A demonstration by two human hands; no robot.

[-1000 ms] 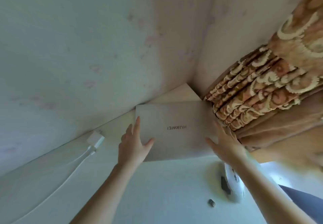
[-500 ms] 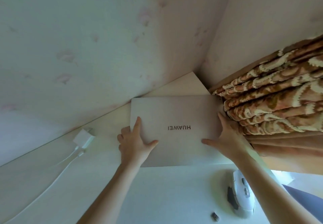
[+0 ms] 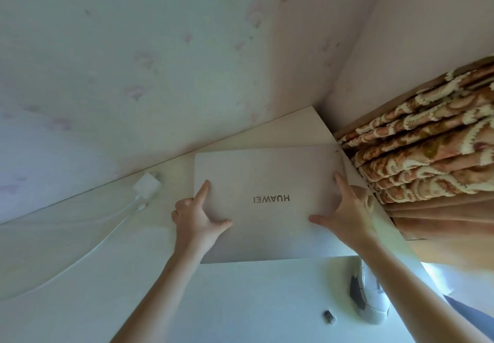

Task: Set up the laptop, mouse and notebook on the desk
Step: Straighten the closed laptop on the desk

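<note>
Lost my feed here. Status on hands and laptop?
Left hand and right hand grip the laptop's sides. Lid closed, flat on desk. Mouse near right forearm; charger lies left.

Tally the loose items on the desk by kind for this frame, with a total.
Laptop, closed: 1
Mouse: 1
Charger with cable: 1
Small dark dongle: 1
Notebook: 0 in view
Total: 4
</note>
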